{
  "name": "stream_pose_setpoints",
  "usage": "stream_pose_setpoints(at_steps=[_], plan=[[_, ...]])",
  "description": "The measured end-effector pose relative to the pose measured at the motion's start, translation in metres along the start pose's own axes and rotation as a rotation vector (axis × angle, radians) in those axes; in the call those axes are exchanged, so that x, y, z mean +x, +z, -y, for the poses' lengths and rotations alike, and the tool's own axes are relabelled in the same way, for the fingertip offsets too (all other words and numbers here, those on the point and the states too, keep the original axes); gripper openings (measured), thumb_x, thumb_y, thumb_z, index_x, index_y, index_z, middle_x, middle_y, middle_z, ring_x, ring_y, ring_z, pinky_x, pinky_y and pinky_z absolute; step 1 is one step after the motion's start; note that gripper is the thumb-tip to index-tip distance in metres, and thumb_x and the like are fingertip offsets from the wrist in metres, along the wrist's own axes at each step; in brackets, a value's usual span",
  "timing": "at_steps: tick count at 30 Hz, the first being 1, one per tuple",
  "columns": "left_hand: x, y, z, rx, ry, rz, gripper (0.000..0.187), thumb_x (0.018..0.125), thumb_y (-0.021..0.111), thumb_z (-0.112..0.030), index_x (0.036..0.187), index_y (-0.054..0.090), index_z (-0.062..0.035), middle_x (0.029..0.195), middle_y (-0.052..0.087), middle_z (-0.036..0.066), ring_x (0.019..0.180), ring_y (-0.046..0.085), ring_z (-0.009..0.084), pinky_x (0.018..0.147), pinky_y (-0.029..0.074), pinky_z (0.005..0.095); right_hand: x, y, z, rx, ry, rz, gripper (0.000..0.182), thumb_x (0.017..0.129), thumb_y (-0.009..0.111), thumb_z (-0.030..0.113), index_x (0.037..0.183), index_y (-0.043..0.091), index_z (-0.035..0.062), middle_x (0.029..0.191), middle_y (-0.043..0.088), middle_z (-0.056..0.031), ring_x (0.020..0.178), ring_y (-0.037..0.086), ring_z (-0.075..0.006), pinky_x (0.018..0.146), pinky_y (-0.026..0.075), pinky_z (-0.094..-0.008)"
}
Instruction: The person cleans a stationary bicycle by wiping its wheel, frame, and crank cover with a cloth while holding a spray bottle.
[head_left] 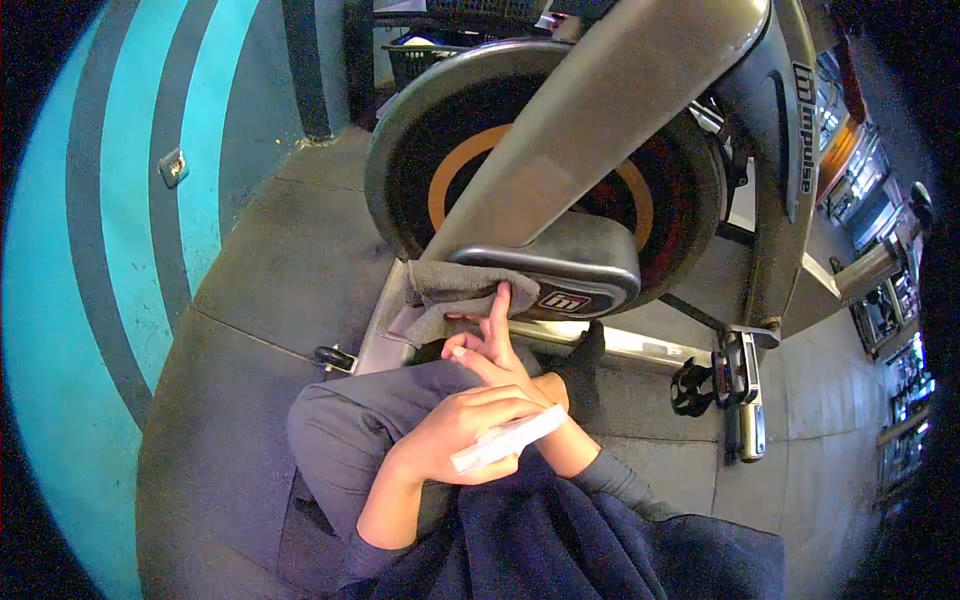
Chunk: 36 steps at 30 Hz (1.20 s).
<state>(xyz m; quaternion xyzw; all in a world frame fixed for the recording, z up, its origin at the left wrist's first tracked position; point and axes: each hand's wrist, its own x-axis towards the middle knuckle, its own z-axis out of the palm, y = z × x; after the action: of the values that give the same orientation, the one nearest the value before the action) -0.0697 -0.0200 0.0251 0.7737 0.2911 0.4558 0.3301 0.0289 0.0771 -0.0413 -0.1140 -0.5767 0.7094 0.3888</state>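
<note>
A grey cloth (455, 290) is being pressed against the bike's frame foot (560, 275) by the right hand (490, 345), fingers extended, while a white bottle (507, 438) is being gripped by the left hand (455, 435); slipping toward the flywheel (400, 170) is being risked.

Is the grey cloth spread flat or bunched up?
Bunched: the grey cloth is crumpled in folds against the bike's flywheel cover, pressed by the right hand.

Crumpled grey cloth (455, 290) pressed against bike frame at right fingertips; slim white object (507, 438) gripped in left hand.
</note>
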Motion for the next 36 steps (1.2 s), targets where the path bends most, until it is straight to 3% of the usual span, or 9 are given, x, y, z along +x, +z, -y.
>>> stream_pose_setpoints(at_steps=[4, 5, 10, 12, 13, 23, 24, 26, 36], plan=[[0.001, 0.002, 0.002, 0.029, 0.025, -0.004, 0.052, 0.064, 0.070, -0.010, 0.113, 0.057, 0.0015, 0.104, 0.062, 0.015, 0.096, 0.062, 0.0338, 0.084, 0.050, 0.0386, -0.014, -0.014, -0.029, -0.042, 0.011, -0.017, 0.101, 0.091, 0.057, 0.001, 0.147, -0.023, 0.0246, 0.135, 0.032, -0.0161, 0.090, 0.053, -0.0159, 0.086, 0.046, -0.0329], [0.001, 0.003, 0.002, 0.019, 0.028, 0.004, 0.052, 0.064, 0.070, -0.011, 0.114, 0.057, 0.0012, 0.104, 0.062, 0.015, 0.096, 0.062, 0.0337, 0.084, 0.050, 0.0385, -0.015, -0.023, -0.034, -0.110, 0.029, 0.025, 0.105, 0.091, 0.055, 0.003, 0.143, -0.030, 0.0354, 0.137, 0.028, -0.0220, 0.094, 0.056, -0.0210, 0.083, 0.048, -0.0363], [0.003, 0.004, -0.003, 0.041, 0.089, -0.046, 0.043, 0.067, 0.069, -0.005, 0.108, 0.061, 0.0010, 0.096, 0.064, 0.013, 0.086, 0.064, 0.0298, 0.077, 0.052, 0.0365, -0.006, -0.008, 0.000, -0.186, 0.044, 0.042, 0.103, 0.092, 0.054, 0.003, 0.143, -0.028, 0.0380, 0.138, 0.029, -0.0225, 0.095, 0.058, -0.0211, 0.082, 0.048, -0.0333], [0.003, 0.003, -0.003, 0.029, 0.060, -0.049, 0.043, 0.067, 0.069, -0.006, 0.108, 0.061, 0.0010, 0.097, 0.064, 0.013, 0.085, 0.064, 0.0304, 0.077, 0.052, 0.0369, -0.001, -0.001, 0.009, -0.069, 0.024, 0.000, 0.099, 0.091, 0.055, -0.002, 0.148, -0.022, 0.0234, 0.136, 0.031, -0.0172, 0.093, 0.054, -0.0181, 0.088, 0.046, -0.0332], [0.003, 0.002, -0.002, 0.029, 0.062, -0.051, 0.043, 0.067, 0.069, -0.006, 0.108, 0.061, 0.0010, 0.097, 0.064, 0.013, 0.085, 0.064, 0.0304, 0.077, 0.052, 0.0369, -0.001, -0.001, 0.011, -0.086, 0.037, -0.002, 0.098, 0.091, 0.054, -0.002, 0.148, -0.022, 0.0227, 0.137, 0.031, -0.0172, 0.093, 0.054, -0.0176, 0.089, 0.046, -0.0334], [0.002, 0.002, -0.001, 0.015, 0.064, -0.026, 0.046, 0.066, 0.070, -0.010, 0.110, 0.059, 0.0003, 0.100, 0.063, 0.014, 0.090, 0.063, 0.0321, 0.080, 0.050, 0.0382, -0.011, -0.009, 0.003, -0.093, 0.111, -0.026, 0.096, 0.092, 0.055, 0.003, 0.149, -0.019, 0.0217, 0.141, 0.029, -0.0172, 0.095, 0.055, -0.0170, 0.089, 0.046, -0.0320], [0.001, 0.002, -0.001, 0.010, 0.023, 0.014, 0.050, 0.066, 0.069, -0.013, 0.113, 0.058, -0.0001, 0.105, 0.063, 0.015, 0.096, 0.062, 0.0341, 0.084, 0.049, 0.0388, -0.006, -0.007, 0.007, -0.169, 0.085, -0.014, 0.093, 0.095, 0.052, 0.009, 0.147, -0.023, 0.0299, 0.140, 0.033, -0.0221, 0.096, 0.059, -0.0190, 0.082, 0.047, -0.0307], [0.000, 0.002, -0.001, 0.015, 0.018, 0.020, 0.050, 0.066, 0.070, -0.013, 0.113, 0.058, -0.0002, 0.105, 0.063, 0.015, 0.095, 0.062, 0.0341, 0.084, 0.049, 0.0388, -0.003, 0.000, 0.021, -0.126, 0.094, -0.024, 0.088, 0.095, 0.052, 0.009, 0.150, -0.015, 0.0216, 0.138, 0.037, -0.0166, 0.096, 0.056, -0.0167, 0.086, 0.046, -0.0295], [0.001, 0.004, -0.001, 0.025, 0.016, 0.020, 0.054, 0.065, 0.070, -0.014, 0.115, 0.058, -0.0010, 0.104, 0.062, 0.014, 0.097, 0.061, 0.0338, 0.084, 0.049, 0.0397, -0.021, -0.029, -0.030, -0.258, 0.178, -0.006, 0.086, 0.094, 0.052, 0.007, 0.152, -0.009, 0.0230, 0.139, 0.041, -0.0157, 0.087, 0.062, -0.0147, 0.072, 0.050, -0.0253]])
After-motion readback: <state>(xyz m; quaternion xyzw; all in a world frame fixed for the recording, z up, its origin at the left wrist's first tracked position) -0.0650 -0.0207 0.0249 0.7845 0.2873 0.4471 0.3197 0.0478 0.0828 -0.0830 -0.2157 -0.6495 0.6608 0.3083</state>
